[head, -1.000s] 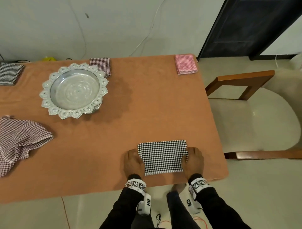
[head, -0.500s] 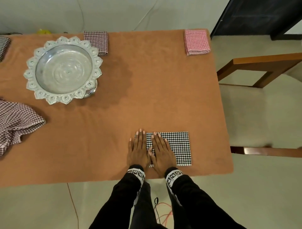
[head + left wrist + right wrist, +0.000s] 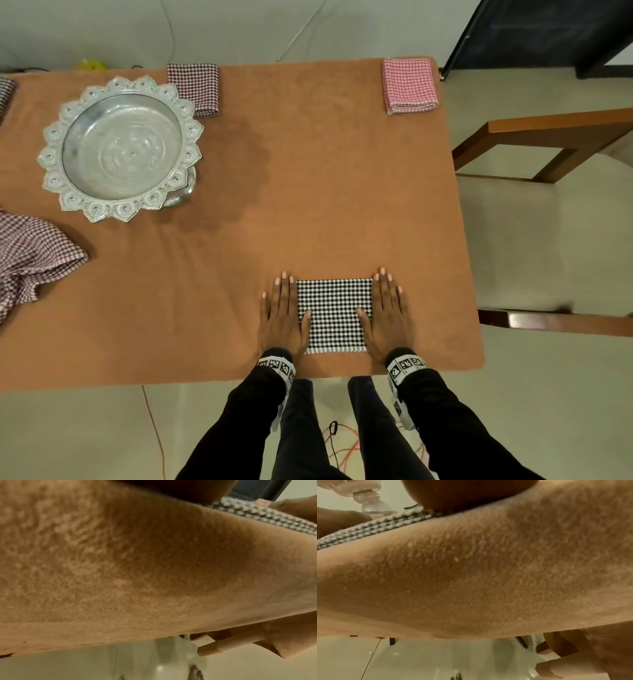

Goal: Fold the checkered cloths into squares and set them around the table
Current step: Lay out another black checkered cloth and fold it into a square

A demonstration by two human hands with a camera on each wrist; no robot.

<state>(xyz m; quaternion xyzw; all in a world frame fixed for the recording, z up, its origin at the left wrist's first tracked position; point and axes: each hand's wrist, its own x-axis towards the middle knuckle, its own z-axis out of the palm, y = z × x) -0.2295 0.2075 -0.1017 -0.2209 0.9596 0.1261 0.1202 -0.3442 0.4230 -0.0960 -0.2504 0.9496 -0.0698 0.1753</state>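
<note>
A black-and-white checkered cloth (image 3: 334, 313), folded to a square, lies flat near the table's front edge. My left hand (image 3: 279, 313) lies flat along its left side, fingers straight, thumb on the cloth. My right hand (image 3: 388, 311) lies flat along its right side in the same way. Both wrist views sit low on the brown table cover and catch only the cloth's edge (image 3: 267, 516) (image 3: 373, 524). A folded pink cloth (image 3: 409, 85) sits at the far right corner, a folded maroon cloth (image 3: 196, 87) at the far edge. An unfolded maroon cloth (image 3: 30, 260) lies crumpled at the left.
An ornate silver footed tray (image 3: 120, 147) stands at the far left. Another checkered cloth (image 3: 4, 96) shows at the left border. A wooden chair (image 3: 548, 205) with a pale seat stands right of the table (image 3: 308, 192). Cables lie on the floor below.
My hands slid apart from the cloth's left part to its two sides, smoothing it flat. One second ago they held its side edges with curled fingers.
</note>
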